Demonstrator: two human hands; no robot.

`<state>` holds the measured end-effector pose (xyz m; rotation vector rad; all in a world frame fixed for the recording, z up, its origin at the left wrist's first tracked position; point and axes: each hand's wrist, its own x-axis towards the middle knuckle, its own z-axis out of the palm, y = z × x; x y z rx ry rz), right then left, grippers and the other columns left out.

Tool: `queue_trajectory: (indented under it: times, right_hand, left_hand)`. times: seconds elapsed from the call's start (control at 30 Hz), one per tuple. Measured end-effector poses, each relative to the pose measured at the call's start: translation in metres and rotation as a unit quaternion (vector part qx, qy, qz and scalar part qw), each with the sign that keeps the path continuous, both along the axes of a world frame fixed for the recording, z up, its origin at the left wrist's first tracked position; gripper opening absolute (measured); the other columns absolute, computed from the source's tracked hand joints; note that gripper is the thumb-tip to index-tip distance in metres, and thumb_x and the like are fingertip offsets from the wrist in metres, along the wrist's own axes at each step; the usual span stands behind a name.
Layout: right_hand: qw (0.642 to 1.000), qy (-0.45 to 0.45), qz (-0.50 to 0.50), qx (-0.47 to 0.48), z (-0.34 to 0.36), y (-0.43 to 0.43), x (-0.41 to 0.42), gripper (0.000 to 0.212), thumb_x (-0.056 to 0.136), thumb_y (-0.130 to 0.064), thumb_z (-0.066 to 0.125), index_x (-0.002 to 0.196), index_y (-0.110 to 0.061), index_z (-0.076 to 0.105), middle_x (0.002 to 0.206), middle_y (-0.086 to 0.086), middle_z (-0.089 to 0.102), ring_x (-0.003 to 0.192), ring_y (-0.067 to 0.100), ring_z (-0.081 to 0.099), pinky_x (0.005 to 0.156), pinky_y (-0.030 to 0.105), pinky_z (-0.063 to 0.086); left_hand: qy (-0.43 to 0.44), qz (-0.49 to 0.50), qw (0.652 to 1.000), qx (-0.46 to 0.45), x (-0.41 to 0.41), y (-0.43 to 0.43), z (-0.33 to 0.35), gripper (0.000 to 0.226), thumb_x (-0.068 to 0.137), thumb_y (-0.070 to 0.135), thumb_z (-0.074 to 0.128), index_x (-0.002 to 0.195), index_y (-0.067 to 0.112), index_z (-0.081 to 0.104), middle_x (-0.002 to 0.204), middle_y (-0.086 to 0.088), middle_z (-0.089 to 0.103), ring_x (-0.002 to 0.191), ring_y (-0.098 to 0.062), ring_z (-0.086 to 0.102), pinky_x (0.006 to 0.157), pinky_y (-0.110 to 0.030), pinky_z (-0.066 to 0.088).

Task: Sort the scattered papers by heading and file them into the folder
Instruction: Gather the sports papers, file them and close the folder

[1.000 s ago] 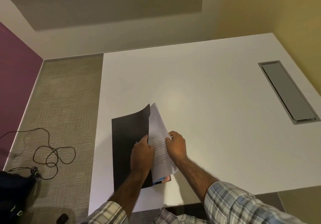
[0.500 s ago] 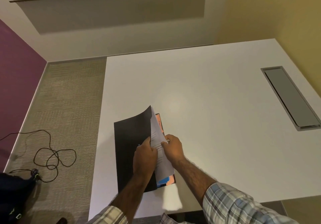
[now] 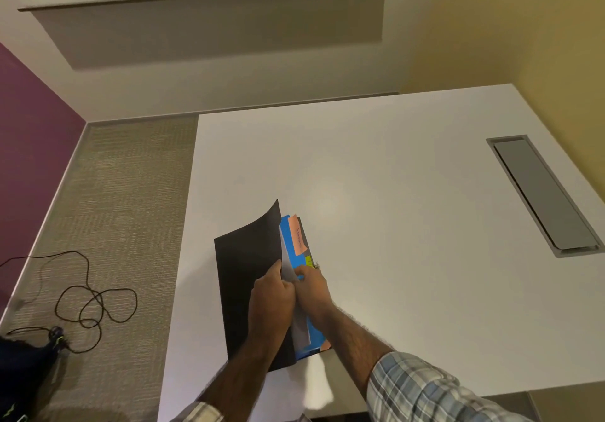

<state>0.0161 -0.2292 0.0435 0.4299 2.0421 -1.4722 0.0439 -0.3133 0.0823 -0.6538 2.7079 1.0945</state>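
Observation:
A black folder (image 3: 244, 267) lies near the front of the white table (image 3: 393, 225), its cover lifted and curling up at the far corner. Under the cover sit a blue divider (image 3: 289, 241), an orange tab (image 3: 299, 235) with handwriting, and a small yellow-green tab (image 3: 308, 260). A white paper (image 3: 288, 266) stands between cover and divider. My left hand (image 3: 270, 300) holds the cover's right edge together with the paper. My right hand (image 3: 314, 290) pinches the paper's edge against the blue divider. What the paper's heading says cannot be read.
A grey cable hatch (image 3: 543, 195) is set into the table at the right. On the carpet to the left lies a looped black cable (image 3: 95, 303) beside a dark bag (image 3: 23, 375). A purple wall stands at far left, a yellow one at right.
The white paper has slid down into the folder, leaving less of it showing. The cover has closed further over it, and the blue divider and orange tab now show.

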Motion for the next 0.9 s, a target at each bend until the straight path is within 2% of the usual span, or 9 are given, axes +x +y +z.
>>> queue_trajectory:
  times: [0.1,0.2,0.3,0.43,0.57,0.67,0.73,0.8,0.9]
  right_hand:
    - [1.0,0.002,0.029,0.008,-0.002,0.001,-0.002,0.014,0.104,-0.022,0.052,0.096,-0.025,0.063,0.109,-0.004,0.062,0.106,0.017,0.059,0.077,0.022,0.054]
    - [0.998,0.007,0.054,0.024,-0.005,0.002,-0.002,0.016,0.104,-0.02,0.051,0.099,-0.021,0.066,0.094,-0.012,0.058,0.094,0.012,0.057,0.083,0.026,0.052]
    - [0.998,0.002,0.063,0.02,-0.005,0.002,-0.001,0.017,0.104,-0.02,0.05,0.101,-0.018,0.067,0.095,-0.012,0.058,0.1,0.016,0.058,0.092,0.033,0.055]
    - [0.998,-0.006,0.065,0.013,-0.003,0.005,-0.002,0.02,0.105,-0.022,0.048,0.093,-0.023,0.064,0.099,-0.008,0.06,0.107,0.02,0.06,0.097,0.039,0.057]
    - [0.996,-0.014,0.083,0.018,0.0,0.009,-0.003,0.023,0.106,-0.022,0.046,0.091,-0.025,0.062,0.106,-0.002,0.061,0.11,0.019,0.058,0.094,0.036,0.056]
    - [0.998,-0.03,0.046,-0.01,0.0,0.01,-0.003,0.023,0.106,-0.024,0.046,0.087,-0.025,0.058,0.114,0.005,0.063,0.111,0.025,0.062,0.097,0.042,0.057]
    - [1.0,-0.015,-0.004,-0.003,-0.003,0.011,0.002,0.016,0.105,-0.028,0.051,0.09,-0.027,0.056,0.113,-0.001,0.062,0.107,0.024,0.064,0.085,0.033,0.061]
    - [0.998,0.018,-0.048,0.024,-0.008,0.017,0.007,0.01,0.103,-0.032,0.056,0.1,-0.023,0.061,0.108,-0.007,0.061,0.097,0.018,0.064,0.068,0.017,0.054]
    - [0.991,0.059,-0.05,0.111,-0.014,0.035,0.01,0.02,0.103,-0.029,0.052,0.097,-0.016,0.066,0.097,-0.001,0.068,0.087,0.015,0.064,0.066,0.02,0.048]
  left_hand:
    - [-0.012,-0.006,1.0,-0.008,-0.001,-0.001,-0.002,0.049,0.103,0.023,0.053,0.15,0.01,0.045,0.138,-0.009,0.063,0.116,-0.022,0.068,0.09,-0.032,0.058]
    - [-0.023,-0.006,1.0,-0.014,-0.001,-0.001,-0.004,0.051,0.103,0.021,0.054,0.152,0.012,0.043,0.139,-0.008,0.063,0.117,-0.021,0.068,0.089,-0.034,0.06]
    - [-0.029,-0.011,0.999,-0.024,-0.002,0.0,-0.005,0.051,0.103,0.023,0.054,0.152,0.013,0.043,0.139,-0.007,0.063,0.117,-0.02,0.068,0.091,-0.034,0.06]
    - [-0.034,-0.016,0.999,-0.025,-0.003,0.003,-0.007,0.051,0.103,0.024,0.054,0.151,0.013,0.043,0.139,-0.007,0.063,0.117,-0.02,0.068,0.091,-0.033,0.059]
    - [-0.038,-0.021,0.998,-0.033,-0.004,0.005,-0.007,0.05,0.103,0.027,0.054,0.15,0.013,0.045,0.138,-0.007,0.063,0.115,-0.02,0.069,0.091,-0.033,0.059]
    - [-0.039,-0.018,0.998,-0.036,-0.006,0.008,-0.007,0.049,0.102,0.03,0.055,0.148,0.013,0.046,0.138,-0.006,0.063,0.114,-0.021,0.069,0.09,-0.034,0.059]
    - [-0.032,-0.02,0.999,-0.034,-0.009,0.012,-0.008,0.047,0.101,0.035,0.057,0.143,0.015,0.049,0.135,-0.005,0.064,0.11,-0.021,0.071,0.087,-0.034,0.06]
    - [-0.02,-0.032,0.999,-0.029,-0.012,0.018,-0.013,0.042,0.098,0.041,0.059,0.133,0.019,0.053,0.127,-0.002,0.068,0.101,-0.017,0.072,0.082,-0.032,0.063]
    - [-0.003,-0.06,0.997,-0.049,-0.014,0.024,-0.027,0.039,0.1,0.038,0.055,0.133,0.018,0.053,0.121,-0.002,0.069,0.104,-0.017,0.071,0.084,-0.034,0.061]
